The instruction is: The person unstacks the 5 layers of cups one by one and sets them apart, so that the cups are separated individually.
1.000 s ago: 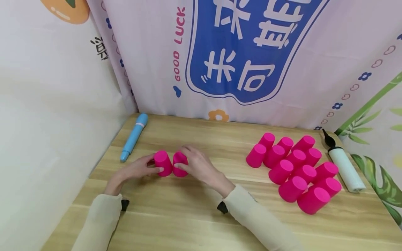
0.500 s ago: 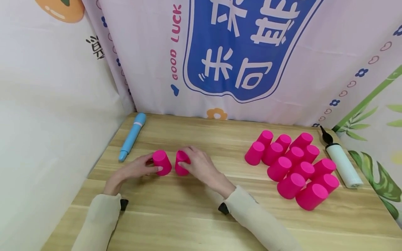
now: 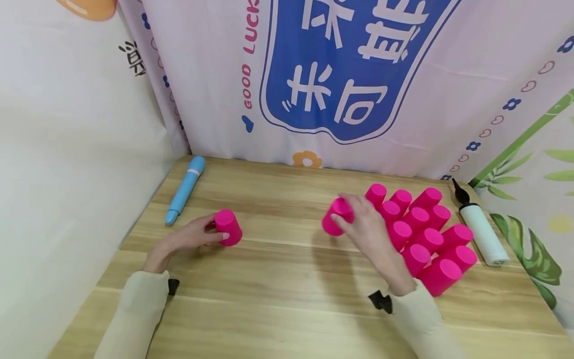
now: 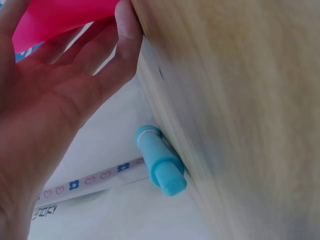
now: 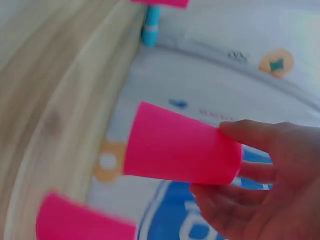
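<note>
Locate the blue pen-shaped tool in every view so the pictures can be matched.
Head: blue tool lies at the table's far left, beyond the left hand.
Left wrist: lower centre, against the table edge.
Right wrist: top centre, small and blurred.
Shared landmark: the wooden table.

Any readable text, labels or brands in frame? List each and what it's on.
"GOOD LUCK", pink letters running vertically on the backdrop cloth; the K is cut off at the top edge.
Large white Chinese characters on the blue badge of that cloth; partly cropped, not transcribed.
Black characters on the left wall sheet: cropped, unreadable.
Pink cups, blue pen, white pump: no readable print.
</note>
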The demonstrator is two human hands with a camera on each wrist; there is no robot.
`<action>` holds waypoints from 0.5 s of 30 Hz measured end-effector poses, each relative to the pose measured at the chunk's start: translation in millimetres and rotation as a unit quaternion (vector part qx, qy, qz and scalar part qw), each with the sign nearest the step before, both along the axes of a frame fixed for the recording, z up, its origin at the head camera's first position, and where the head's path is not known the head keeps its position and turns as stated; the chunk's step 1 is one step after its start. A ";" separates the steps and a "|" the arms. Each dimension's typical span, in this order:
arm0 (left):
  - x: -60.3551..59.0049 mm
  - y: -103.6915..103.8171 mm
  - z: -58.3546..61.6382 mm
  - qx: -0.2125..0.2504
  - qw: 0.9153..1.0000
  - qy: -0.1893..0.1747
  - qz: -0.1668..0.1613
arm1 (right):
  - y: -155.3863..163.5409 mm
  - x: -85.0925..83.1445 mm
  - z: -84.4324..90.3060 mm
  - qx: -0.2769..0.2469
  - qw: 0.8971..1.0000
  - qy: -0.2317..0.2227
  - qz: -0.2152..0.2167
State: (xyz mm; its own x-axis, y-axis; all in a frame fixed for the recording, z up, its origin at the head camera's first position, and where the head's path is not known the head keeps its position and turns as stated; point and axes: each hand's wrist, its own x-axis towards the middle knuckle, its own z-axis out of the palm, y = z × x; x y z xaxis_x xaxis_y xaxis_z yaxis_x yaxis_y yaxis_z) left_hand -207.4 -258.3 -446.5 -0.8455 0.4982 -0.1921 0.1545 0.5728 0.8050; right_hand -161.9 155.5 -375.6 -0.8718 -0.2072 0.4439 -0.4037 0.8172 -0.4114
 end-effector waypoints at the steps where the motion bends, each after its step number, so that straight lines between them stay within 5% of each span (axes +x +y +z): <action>1: -0.5 -0.3 0.3 -0.003 1.000 0.003 -0.001 | 8.4 2.4 1.2 0.004 1.000 -0.004 -0.011; 7: -1.1 -2.0 3.9 -0.006 1.000 0.014 -0.005 | 41.1 11.7 -2.6 0.016 0.997 -0.035 -0.060; 15: -1.1 0.5 2.3 -0.004 1.000 0.001 0.000 | 54.9 14.6 -18.5 0.028 0.995 -0.061 -0.071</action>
State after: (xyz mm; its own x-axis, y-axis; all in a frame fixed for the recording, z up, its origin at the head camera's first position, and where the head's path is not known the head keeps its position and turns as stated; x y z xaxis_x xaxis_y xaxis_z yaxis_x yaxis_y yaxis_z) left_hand -208.4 -257.9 -444.2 -0.8455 0.4971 -0.1953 0.1557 0.5792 0.8002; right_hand -147.3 210.4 -394.1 -0.9408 -0.1003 0.3238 -0.2328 0.8855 -0.4020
